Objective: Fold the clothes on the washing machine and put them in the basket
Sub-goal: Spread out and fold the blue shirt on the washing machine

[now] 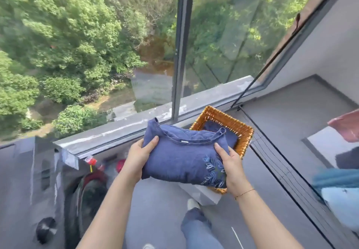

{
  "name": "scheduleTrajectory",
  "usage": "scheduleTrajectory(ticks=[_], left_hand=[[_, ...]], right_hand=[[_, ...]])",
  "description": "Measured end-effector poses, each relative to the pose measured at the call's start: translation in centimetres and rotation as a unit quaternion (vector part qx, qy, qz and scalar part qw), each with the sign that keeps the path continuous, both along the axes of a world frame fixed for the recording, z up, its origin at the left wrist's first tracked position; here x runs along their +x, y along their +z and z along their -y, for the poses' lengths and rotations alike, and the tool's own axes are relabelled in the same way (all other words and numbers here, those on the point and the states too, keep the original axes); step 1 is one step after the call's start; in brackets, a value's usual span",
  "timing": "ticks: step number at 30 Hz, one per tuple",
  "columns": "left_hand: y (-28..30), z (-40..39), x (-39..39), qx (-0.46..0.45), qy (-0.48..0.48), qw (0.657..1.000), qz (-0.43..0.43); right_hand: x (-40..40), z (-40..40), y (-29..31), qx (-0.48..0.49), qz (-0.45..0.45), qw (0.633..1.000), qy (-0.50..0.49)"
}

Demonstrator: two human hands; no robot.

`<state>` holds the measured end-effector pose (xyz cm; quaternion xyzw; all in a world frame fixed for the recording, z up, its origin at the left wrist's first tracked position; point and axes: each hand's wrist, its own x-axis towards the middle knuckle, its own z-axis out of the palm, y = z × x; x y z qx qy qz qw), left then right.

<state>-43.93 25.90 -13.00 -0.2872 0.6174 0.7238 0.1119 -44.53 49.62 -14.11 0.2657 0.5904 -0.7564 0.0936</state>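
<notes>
Folded blue top (180,157) with embroidered leaves held in the air, over near edge of wicker basket (229,121); left hand (138,158) grips its left end, right hand (231,167) grips its right end, thumbs on top. Another blue garment (217,128) already lies in basket by window ledge (116,130)

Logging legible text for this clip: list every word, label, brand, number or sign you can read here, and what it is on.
No text can be read in this frame.
Small white tag at the neckline of the folded blue shirt: too small to read.
Leaf embroidery on the shirt: a pattern, no lettering.
Washing machine panel at the left: blurred, no readable markings.
Wicker basket: no label visible.
</notes>
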Motion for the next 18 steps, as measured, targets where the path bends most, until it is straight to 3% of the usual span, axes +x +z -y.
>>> scheduleTrajectory(ticks=[7,18], left_hand=[[-5.8,-10.8,-12.5,-0.077,-0.117,0.989,0.044],[-22.2,-20.3,-29.6,-0.273,-0.204,0.934,0.106]], right_hand=[[-7.5,-10.4,-6.1,0.034,0.072,0.991,-0.105],[-21.8,-17.1,-23.4,0.031,0.204,0.963,-0.171]])
